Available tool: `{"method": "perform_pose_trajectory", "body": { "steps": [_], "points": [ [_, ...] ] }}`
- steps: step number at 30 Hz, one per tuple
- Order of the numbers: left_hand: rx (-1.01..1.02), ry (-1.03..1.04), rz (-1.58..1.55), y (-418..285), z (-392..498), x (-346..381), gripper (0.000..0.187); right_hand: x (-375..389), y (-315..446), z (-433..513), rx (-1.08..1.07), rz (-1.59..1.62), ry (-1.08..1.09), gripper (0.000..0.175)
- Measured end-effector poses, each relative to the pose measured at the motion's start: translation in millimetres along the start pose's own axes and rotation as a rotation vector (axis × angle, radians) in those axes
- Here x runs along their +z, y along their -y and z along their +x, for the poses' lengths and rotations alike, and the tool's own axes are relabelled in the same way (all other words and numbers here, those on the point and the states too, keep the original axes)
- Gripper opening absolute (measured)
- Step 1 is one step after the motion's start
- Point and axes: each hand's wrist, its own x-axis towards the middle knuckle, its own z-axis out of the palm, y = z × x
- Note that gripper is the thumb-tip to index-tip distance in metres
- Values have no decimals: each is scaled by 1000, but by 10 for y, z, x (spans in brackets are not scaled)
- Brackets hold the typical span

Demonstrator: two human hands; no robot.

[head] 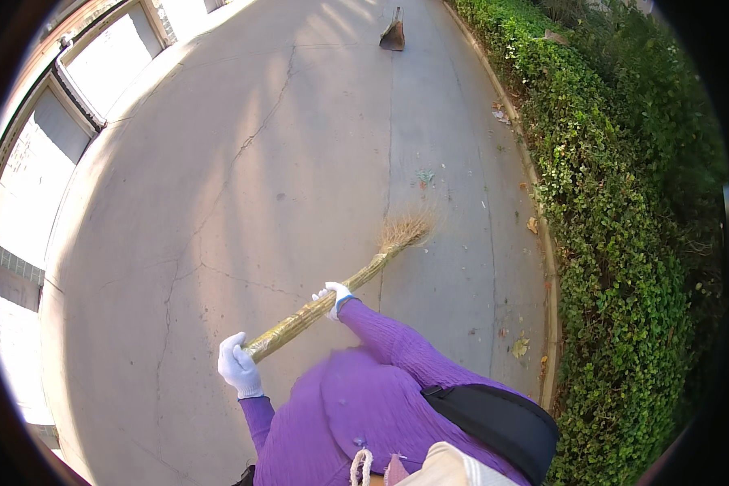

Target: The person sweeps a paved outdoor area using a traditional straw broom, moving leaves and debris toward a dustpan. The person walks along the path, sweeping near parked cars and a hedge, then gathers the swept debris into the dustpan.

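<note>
A long broom [304, 319] with a thick, yellowish wrapped handle slants across in front of my body. My left hand [239, 364], in a white knit glove, is closed around the handle's upper end. Farther down, my right hand [335, 297], gloved in white with a blue cuff edge, grips the handle's middle. The splayed brown twig bristles [407, 229] point to the upper right, over the concrete. Near the bristles lie a greenish scrap [425, 176] and small bits of litter. Far ahead stands a metal dustpan [393, 36] with an upright handle.
Along the right runs a green hedge [607, 255] behind a low concrete curb [548, 291]. Dry leaves [520, 347] and a pale scrap of litter [500, 114] lie beside the curb. Garage-like doors [36, 164] line the left side. Cracks cross the concrete paving [219, 152].
</note>
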Motion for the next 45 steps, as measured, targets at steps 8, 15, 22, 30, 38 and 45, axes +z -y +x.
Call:
{"method": "perform_pose_trajectory", "body": {
  "steps": [8, 15, 22, 30, 38, 45],
  "points": [
    [520, 322, -112, -713, 880, 1054, 11, 423, 770, 420, -22, 23, -17, 22],
    [385, 624, -426, -294, 1992, 2031, 17, 286, 1246, 311, -99, 355, -140, 18],
    [-393, 697, -497, 769, 2146, 3445, 28, 52, 2152, 595, -101, 437, -302, 36],
    [-672, 502, -603, 1394, 2339, 4167, 29, 865, 2945, 998, -334, 600, -562, 38],
    [-516, 178, -335, 1664, 3496, 3558, 29, 2906, 2970, 1686, -148, 442, -193, 15],
    [-152, -140, 610, 754, 4166, 3294, 28, 4317, 2752, 2210, 175, 185, 0, 12]
  ]
}}
